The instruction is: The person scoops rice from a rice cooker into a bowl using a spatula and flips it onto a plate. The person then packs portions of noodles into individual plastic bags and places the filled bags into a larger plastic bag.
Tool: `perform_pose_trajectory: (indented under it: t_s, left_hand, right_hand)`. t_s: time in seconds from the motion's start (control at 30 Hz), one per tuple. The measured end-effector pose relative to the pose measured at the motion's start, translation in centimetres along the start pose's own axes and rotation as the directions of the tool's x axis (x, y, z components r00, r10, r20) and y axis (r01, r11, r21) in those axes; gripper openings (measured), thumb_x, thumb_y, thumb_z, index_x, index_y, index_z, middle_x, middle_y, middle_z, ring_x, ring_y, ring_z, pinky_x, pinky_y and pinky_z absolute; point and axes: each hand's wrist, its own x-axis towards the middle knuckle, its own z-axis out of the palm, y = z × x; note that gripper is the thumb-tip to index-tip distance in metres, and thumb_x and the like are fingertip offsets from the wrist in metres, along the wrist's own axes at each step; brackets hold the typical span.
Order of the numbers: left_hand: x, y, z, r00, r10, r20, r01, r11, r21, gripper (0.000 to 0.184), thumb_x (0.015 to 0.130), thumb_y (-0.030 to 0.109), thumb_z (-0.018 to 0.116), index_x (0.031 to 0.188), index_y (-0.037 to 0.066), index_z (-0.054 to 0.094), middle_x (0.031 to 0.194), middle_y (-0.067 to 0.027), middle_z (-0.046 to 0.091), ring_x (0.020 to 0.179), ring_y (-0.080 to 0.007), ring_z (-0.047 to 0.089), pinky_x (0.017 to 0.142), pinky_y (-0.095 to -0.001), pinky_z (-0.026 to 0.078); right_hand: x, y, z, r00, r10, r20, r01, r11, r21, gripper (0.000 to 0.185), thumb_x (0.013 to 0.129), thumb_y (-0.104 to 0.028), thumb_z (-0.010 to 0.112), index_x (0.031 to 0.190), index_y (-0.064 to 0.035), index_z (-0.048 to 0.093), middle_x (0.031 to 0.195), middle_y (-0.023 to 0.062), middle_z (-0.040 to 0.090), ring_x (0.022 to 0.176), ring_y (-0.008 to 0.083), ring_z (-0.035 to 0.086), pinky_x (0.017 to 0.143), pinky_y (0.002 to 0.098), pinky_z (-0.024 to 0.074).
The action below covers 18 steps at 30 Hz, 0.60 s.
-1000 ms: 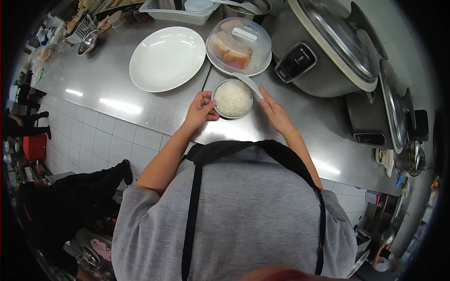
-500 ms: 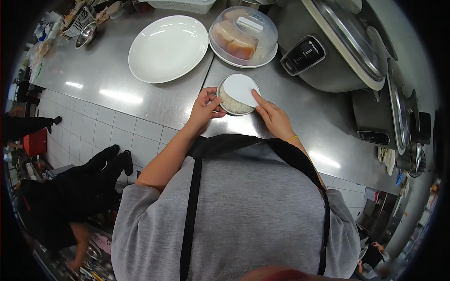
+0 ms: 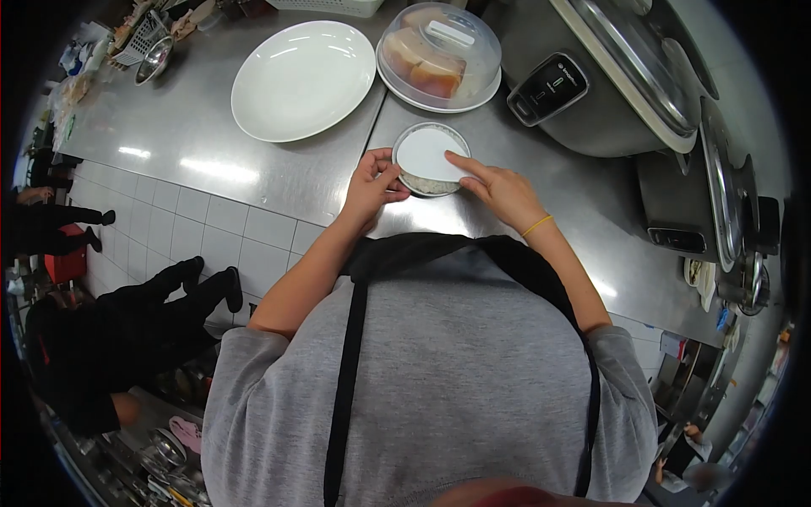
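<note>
A small round metal bowl (image 3: 457, 138) stands on the steel counter in front of me, with white rice (image 3: 429, 185) in it. My left hand (image 3: 376, 186) is closed around the bowl's left rim, thumb and fingers against its side. In my right hand (image 3: 498, 193) is a flat white rice paddle (image 3: 425, 153), its broad face lying over the rice and covering most of it. The index finger presses along the paddle's edge, and any handle is hidden by the hand.
Beyond the bowl, a large white oval plate (image 3: 304, 80) and a clear domed cover (image 3: 439, 55) over food sit on the counter (image 3: 203, 144). Large rice cookers (image 3: 591, 84) stand at right. A person in black (image 3: 110, 338) is behind me on the left.
The rice paddle has shifted left and now lies flatter across the bowl, hiding more rice. My right hand has moved with it. My left hand keeps its hold on the bowl.
</note>
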Motion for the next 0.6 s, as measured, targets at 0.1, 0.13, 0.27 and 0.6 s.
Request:
perform_pose_trajectory:
  t_s: [0.1,0.13,0.27,0.6]
  left_hand:
    - [-0.1,-0.5,0.4,1.0,-0.022,0.001,0.022,0.998,-0.059,0.033,0.085,0.01,0.053,0.113,0.003,0.036,0.09,-0.0072,0.051,0.07,-0.0145,0.058,0.062,-0.0284,0.053]
    - [-0.4,-0.9,0.7,0.998,-0.042,0.042,0.044,0.998,-0.044,0.034,0.085,0.01,0.053,0.113,0.004,0.035,0.09,-0.0073,0.051,0.075,-0.0163,0.06,0.064,-0.0302,0.054]
    - [-2.2,0.2,1.1,0.943,-0.215,0.253,0.16,0.962,0.221,0.033,0.087,0.012,0.051,0.114,0.007,0.033,0.098,-0.0085,0.052,0.093,-0.0239,0.06,0.074,-0.0326,0.052]
    - [-0.1,-1.1,1.7,0.956,-0.153,0.251,0.138,0.987,0.08,0.016,0.09,0.016,0.048,0.093,0.005,0.037,0.09,-0.0122,0.056,0.082,-0.0222,0.063,0.066,-0.0289,0.055]
  right_hand:
    - [0.2,2.0,1.7,0.976,-0.147,-0.161,0.161,0.984,0.077,0.04,0.09,-0.032,0.044,0.129,-0.0302,0.039,0.094,0.0081,0.062,0.083,0.0246,0.059,0.068,0.0333,0.0466]
    - [0.2,2.8,2.0,0.925,-0.23,-0.301,0.286,0.945,0.158,0.04,0.091,-0.029,0.044,0.131,-0.0253,0.039,0.092,0.0052,0.061,0.079,0.0195,0.06,0.063,0.0286,0.047]
    - [-3.5,3.9,2.4,0.957,0.285,0.055,-0.193,0.484,0.854,0.04,0.094,-0.027,0.04,0.133,-0.0231,0.036,0.072,-0.0022,0.046,0.063,0.0057,0.044,0.05,0.0174,0.0355]
    - [-5.0,1.2,6.4,0.932,0.274,-0.239,-0.17,0.909,0.38,0.042,0.09,-0.027,0.043,0.132,-0.0264,0.034,0.103,0.0195,0.059,0.092,0.0373,0.057,0.075,0.0391,0.0455]
